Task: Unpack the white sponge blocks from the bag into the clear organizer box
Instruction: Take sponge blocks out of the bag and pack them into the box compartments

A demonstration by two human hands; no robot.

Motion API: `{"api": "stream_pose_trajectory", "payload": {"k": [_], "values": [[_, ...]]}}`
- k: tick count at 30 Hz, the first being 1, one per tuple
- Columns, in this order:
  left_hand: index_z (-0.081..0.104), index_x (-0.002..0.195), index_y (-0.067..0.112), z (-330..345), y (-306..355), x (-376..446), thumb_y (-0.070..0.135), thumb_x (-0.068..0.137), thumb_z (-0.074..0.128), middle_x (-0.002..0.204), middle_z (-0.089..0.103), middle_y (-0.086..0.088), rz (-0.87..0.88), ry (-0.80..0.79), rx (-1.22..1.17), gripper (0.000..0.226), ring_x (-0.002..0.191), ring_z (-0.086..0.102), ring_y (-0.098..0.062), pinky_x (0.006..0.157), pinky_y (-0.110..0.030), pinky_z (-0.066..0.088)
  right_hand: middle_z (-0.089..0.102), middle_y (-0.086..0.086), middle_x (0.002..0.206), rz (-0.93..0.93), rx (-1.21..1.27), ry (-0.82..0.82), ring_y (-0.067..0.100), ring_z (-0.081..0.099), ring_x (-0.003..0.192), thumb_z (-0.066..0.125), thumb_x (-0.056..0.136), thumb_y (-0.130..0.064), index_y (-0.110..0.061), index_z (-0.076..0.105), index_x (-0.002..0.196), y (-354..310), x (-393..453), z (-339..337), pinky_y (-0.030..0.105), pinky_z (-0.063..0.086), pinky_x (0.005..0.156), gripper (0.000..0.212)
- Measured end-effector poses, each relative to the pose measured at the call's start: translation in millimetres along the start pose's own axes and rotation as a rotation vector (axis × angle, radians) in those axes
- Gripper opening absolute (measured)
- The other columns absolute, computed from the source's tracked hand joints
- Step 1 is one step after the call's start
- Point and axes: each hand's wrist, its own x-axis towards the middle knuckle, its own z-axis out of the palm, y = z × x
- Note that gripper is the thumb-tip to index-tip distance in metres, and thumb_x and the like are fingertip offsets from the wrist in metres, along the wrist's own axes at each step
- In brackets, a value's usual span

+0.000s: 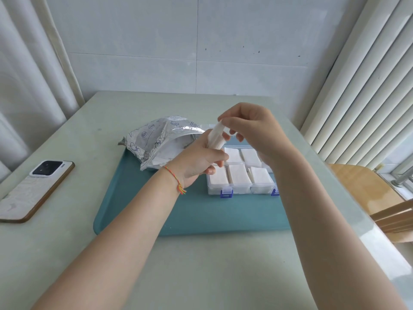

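Hands, left (199, 162) & right (252, 130), both pinch sponge stack (216, 135); bag (161, 142) print unreadable.

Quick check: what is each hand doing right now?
Left hand: grips the stack of white sponge blocks from below.
Right hand: pinches the top of the same stack.

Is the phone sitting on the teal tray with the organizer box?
No, the phone lies on the bare table left of the teal tray, which carries the organizer box and the bag.
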Motion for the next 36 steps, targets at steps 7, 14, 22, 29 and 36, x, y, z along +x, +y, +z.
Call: {"api": "stream_pose_trajectory", "payload": {"k": [7,14,22,29,36], "values": [[0.054,0.127,0.022,-3,-5,4,-0.004,0.088,0.062,0.076,0.05,0.001,-0.038,-0.036,-0.303,0.047,0.064,0.05,-0.014,0.047,-0.021,0.029,0.063,-0.001,0.078,0.041,0.411,0.243,0.014,0.052,0.063,0.062,0.09,-0.01,-0.017,0.069,0.085,2,6,-12,0.025,0.037,0.054,0.011],[0.059,0.12,0.013,-7,-7,8,0.049,0.06,0.088,0.103,0.064,-0.009,-0.039,-0.154,-0.757,0.076,0.091,0.06,-0.022,0.068,-0.028,0.052,0.066,0.003,0.069,0.269,0.287,-0.035,0.01,0.023,0.039,0.061,0.091,-0.007,-0.003,0.067,0.091,12,7,-11,0.022,0.018,0.044,0.008],[0.067,0.094,0.005,-4,-2,8,0.059,0.083,0.063,0.087,0.065,-0.01,-0.103,-0.008,-0.75,0.056,0.076,0.064,-0.022,0.071,-0.03,0.058,0.054,-0.005,0.053,0.222,-0.061,0.001,0.006,0.035,0.035,0.065,0.085,-0.009,-0.011,0.07,0.082,8,4,10,0.02,0.028,0.041,0.006],[0.063,0.091,0.012,-8,3,5,0.026,0.084,0.067,0.081,0.059,-0.001,-0.132,-0.032,-0.685,0.016,0.069,0.051,-0.014,0.063,-0.027,0.052,0.053,-0.01,0.104,-0.086,-0.496,0.014,0.002,0.054,0.084,0.068,0.085,-0.044,-0.026,0.061,0.108,6,0,17,0.016,0.038,0.067,0.029],[0.048,0.129,0.007,-13,3,4,0.01,0.085,0.049,0.132,0.043,-0.016,-0.038,-0.233,-0.613,0.044,0.123,0.041,-0.028,0.116,-0.044,0.022,0.038,-0.01,0.139,-0.17,-0.727,-0.313,0.011,0.031,0.129,0.085,0.063,-0.05,-0.028,0.028,0.148,1,-11,25,0.034,0.035,0.105,0.105]]}}
